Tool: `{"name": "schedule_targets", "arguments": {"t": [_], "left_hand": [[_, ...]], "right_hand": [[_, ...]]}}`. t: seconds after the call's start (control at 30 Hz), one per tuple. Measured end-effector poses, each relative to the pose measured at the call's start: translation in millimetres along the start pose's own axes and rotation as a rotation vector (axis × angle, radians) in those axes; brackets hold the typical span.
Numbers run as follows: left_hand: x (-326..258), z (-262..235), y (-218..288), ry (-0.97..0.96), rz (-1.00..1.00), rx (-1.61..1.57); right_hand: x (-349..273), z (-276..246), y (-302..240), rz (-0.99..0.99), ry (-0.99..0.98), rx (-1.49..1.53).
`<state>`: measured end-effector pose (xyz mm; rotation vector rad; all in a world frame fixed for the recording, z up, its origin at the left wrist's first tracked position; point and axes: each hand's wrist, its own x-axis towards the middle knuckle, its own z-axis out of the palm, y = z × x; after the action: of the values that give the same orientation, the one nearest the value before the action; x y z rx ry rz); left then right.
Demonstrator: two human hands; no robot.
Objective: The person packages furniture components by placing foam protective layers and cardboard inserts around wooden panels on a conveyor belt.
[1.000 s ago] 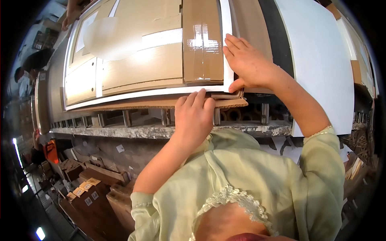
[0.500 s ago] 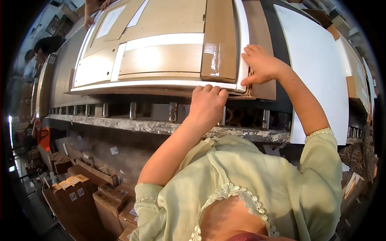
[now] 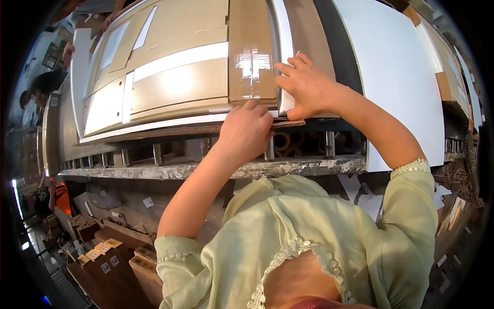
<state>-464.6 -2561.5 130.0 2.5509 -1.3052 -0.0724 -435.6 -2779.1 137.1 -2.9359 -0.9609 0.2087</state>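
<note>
A flat pack of pale wood-coloured panels (image 3: 180, 85) lies before me, edged with white strips that look like foam. A long taped cardboard box (image 3: 250, 51) fills its right side. My left hand (image 3: 246, 129) curls its fingers over the pack's near edge at the box's end; its fingertips are partly hidden. My right hand (image 3: 311, 87) grips the right white strip (image 3: 284, 38), fingers over its top and thumb low by the near corner. Beneath the near edge a cardboard sheet (image 3: 206, 129) sticks out.
Another person's hand (image 3: 68, 53) is at a white strip (image 3: 80, 77) standing outward at the pack's far left. A large white board (image 3: 396, 77) lies to the right. Metal rollers (image 3: 158, 154) line the worn bench edge (image 3: 309, 166); cardboard boxes (image 3: 116, 273) stand below left.
The pack has shifted left in view, both my hands with it. My right fingers now reach over the right strip. At the far left, the white strip has tipped outward.
</note>
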Motion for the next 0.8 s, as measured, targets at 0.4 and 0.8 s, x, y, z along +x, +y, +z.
{"name": "schedule_targets", "arguments": {"t": [0.4,0.8], "left_hand": [[3,2,-3,-0.001,-0.057,-0.047],[-7,5,-1,0.028,0.027,-0.036]], "right_hand": [[-10,-13,14,-0.198,0.399,0.112],[15,-14,-11,-0.005,-0.120,-0.028]]}}
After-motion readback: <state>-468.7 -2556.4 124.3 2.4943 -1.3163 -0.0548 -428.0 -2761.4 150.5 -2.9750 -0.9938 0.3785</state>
